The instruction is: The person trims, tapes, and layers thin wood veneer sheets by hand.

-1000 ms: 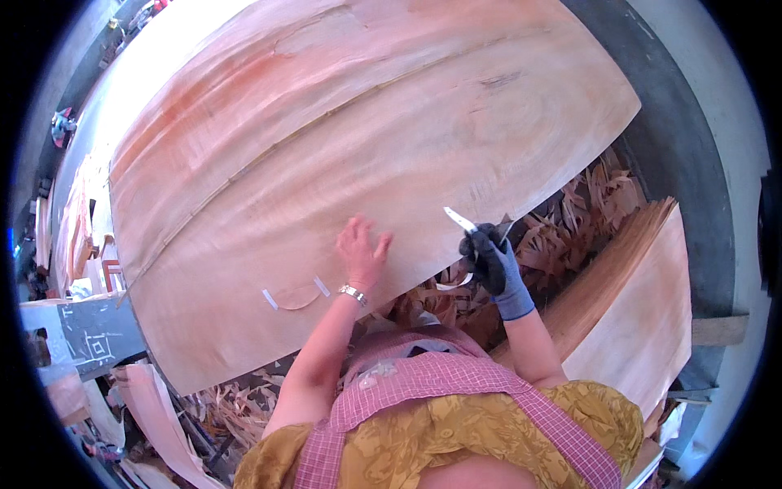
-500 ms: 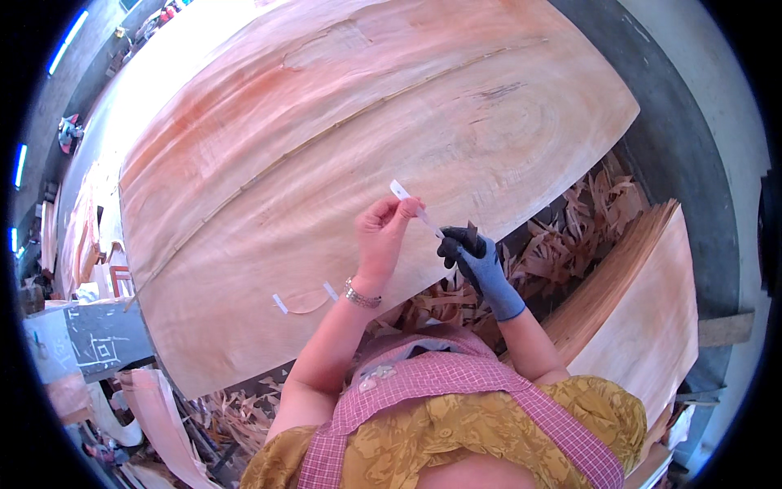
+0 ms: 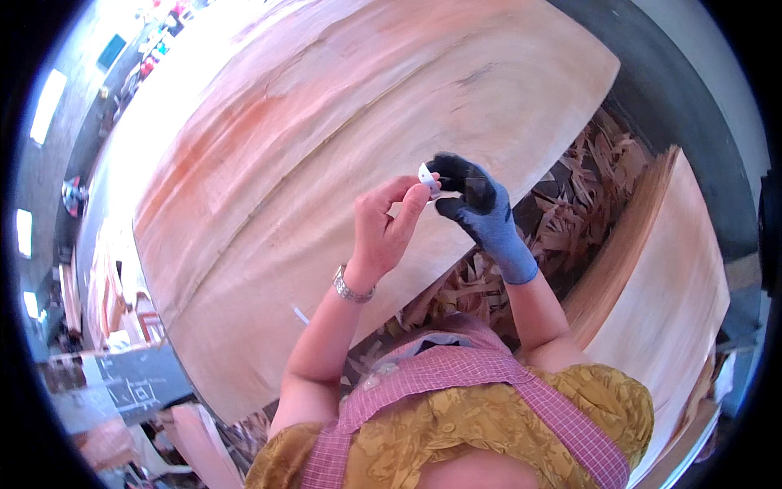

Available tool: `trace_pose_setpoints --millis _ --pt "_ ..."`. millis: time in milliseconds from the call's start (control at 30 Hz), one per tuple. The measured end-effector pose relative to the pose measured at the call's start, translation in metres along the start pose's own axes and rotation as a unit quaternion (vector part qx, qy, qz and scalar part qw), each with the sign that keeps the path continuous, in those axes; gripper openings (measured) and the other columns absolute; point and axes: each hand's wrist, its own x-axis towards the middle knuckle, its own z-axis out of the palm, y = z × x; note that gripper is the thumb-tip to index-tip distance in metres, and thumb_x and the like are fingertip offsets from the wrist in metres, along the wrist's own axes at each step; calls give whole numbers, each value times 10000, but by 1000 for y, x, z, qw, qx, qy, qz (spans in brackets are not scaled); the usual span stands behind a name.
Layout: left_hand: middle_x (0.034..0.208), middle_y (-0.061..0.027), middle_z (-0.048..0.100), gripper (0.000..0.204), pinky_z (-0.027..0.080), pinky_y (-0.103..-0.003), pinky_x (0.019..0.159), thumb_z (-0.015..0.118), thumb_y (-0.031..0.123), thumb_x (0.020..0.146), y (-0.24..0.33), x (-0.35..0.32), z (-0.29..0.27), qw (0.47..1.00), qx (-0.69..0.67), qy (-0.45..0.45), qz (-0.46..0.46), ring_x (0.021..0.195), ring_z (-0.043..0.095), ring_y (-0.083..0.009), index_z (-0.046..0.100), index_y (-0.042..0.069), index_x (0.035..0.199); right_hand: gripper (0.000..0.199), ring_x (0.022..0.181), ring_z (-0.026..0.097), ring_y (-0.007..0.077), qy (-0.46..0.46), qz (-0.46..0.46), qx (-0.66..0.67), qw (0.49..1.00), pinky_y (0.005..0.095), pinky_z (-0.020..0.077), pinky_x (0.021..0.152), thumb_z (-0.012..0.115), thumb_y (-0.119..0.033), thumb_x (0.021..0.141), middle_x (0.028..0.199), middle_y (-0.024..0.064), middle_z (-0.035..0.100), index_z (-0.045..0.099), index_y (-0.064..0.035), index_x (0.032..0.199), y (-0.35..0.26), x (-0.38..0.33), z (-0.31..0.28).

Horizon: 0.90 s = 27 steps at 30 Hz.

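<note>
My bare left hand (image 3: 387,224), with a metal-banded watch (image 3: 352,284) on its wrist, is closed in a pinch on a small white strip (image 3: 427,176). The strip is bent over the fingertips, and one end stands up. Close against it, my right hand (image 3: 482,200) wears a blue glove with black-coated fingers. Those fingers curl round beside the strip, thumb below and forefinger above. A dark flat piece shows within the right hand; its kind is not clear. Both hands are above a large, pale pinkish wood veneer sheet (image 3: 285,204) with a long raised ridge.
Another short white strip (image 3: 300,315) lies on the veneer by my left forearm. Torn veneer scraps (image 3: 582,196) heap beyond the sheet's near right edge. A thick stack of veneer (image 3: 652,301) stands at the right. A grey board with chalk marks (image 3: 134,383) is at the lower left.
My hands have drawn together and moved slightly up. The white strip, stretched between them before, is now bent at my left fingertips. The right fingers have spread a little. My view has shifted.
</note>
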Motion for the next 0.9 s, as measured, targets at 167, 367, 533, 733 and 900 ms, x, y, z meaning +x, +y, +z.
trace_pose_setpoints --millis 167,367,533,733,900 --pt "985 -138 682 247 510 -284 690 571 100 906 33 3 14 985 102 -51 131 805 655 -200 704 18 1096 458 698 592 57 64 94 11 993 205 481 584 719 -13 851 985 30 675 576 -13 1286 -33 -22 -1" --pt "1116 -144 565 499 474 -321 720 514 4 776 23 9 39 950 221 -64 212 858 528 -247 629 71 1257 261 634 586 41 176 111 -21 978 212 468 531 680 -11 882 897 44 714 662 -3 1142 -37 -80 -13" --pt "1085 -155 567 541 476 -393 796 507 16 827 -55 64 99 990 130 12 46 917 556 -300 474 58 1365 191 706 592 59 38 244 95 964 220 486 634 684 -86 897 872 28 703 683 0 1067 -34 -131 -21" --pt "1201 -199 536 503 472 -462 841 519 25 842 -161 98 215 957 288 20 6 1041 569 -352 454 42 1341 353 612 567 184 142 209 -184 950 347 465 586 809 -268 794 729 105 621 579 -1 812 48 -151 -8" --pt "1375 -207 449 501 383 -453 1029 553 101 875 -231 108 257 940 330 -73 37 1271 443 -361 452 67 1365 323 816 654 323 341 128 -135 921 389 511 708 739 -285 835 884 178 650 615 -11 954 159 -199 -94"
